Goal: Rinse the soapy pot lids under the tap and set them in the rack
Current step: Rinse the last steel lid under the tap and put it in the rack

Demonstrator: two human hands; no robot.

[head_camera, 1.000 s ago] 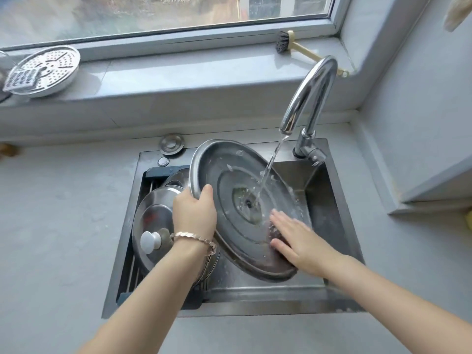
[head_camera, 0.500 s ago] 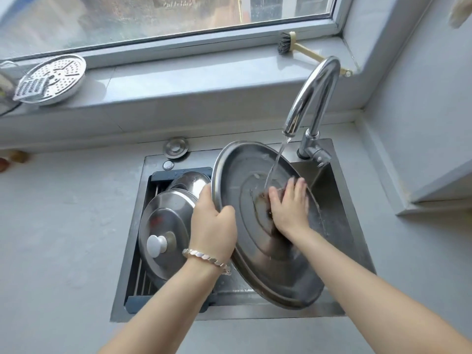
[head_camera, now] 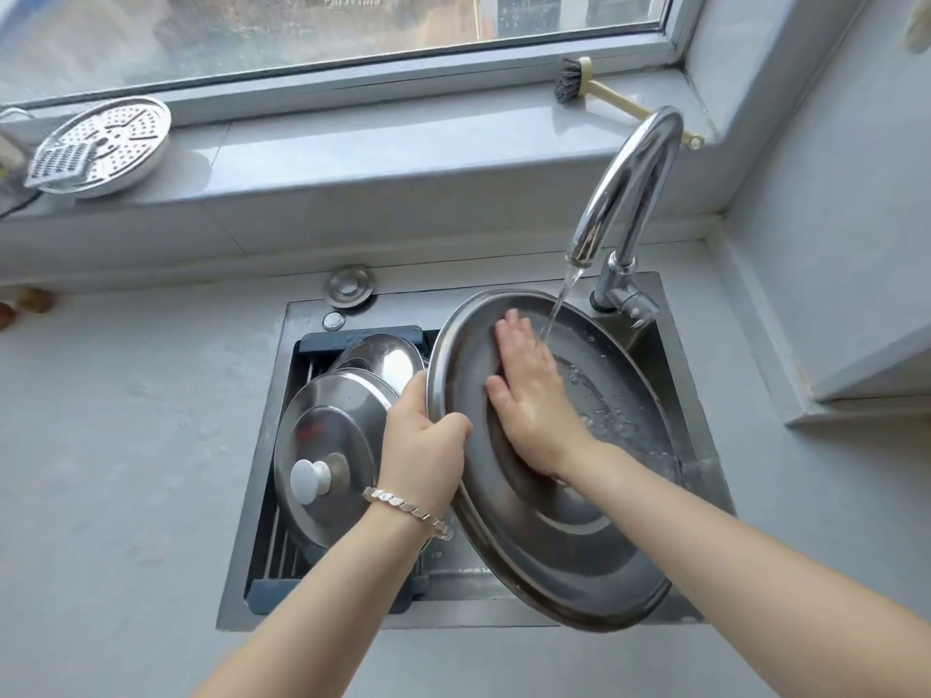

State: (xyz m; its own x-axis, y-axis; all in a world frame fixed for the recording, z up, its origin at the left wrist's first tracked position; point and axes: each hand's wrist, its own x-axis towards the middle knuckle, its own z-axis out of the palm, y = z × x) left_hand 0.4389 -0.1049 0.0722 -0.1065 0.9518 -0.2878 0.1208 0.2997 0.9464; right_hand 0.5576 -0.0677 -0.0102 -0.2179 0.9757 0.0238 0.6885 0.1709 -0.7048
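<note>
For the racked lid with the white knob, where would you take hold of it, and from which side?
Probably by the white knob, coming from the near side: the lid leans in the rack with its domed face toward the camera, so the knob juts out free.

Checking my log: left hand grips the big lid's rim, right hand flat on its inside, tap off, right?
No: in the head view the tap is running, water falling onto the big lid. The left hand grips its rim, right hand flat inside.
</note>
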